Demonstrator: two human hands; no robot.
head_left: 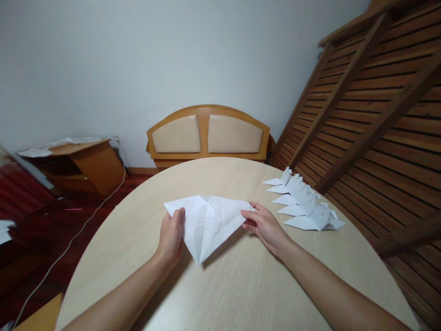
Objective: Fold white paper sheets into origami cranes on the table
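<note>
A creased white sheet of paper (pixel 213 223) is held up just over the round table (pixel 255 285), one corner pointing down toward me. My left hand (pixel 171 232) pinches its left side, with the thumb on top and the other fingers mostly hidden behind. On the right, my right hand (pixel 263 225) grips the opposite corner between thumb and fingers. Fold lines run across the paper and fan out from its near corner. Beyond my right hand stands a row of several folded white paper figures (pixel 306 202) with pointed ends facing left.
A wooden headboard (pixel 203 133) with beige panels stands behind the table. Wooden slats (pixel 361 115) lean along the right side. At left are a low wooden cabinet (pixel 93 165) with papers on it and a white cable (pixel 81 232) on the dark red floor.
</note>
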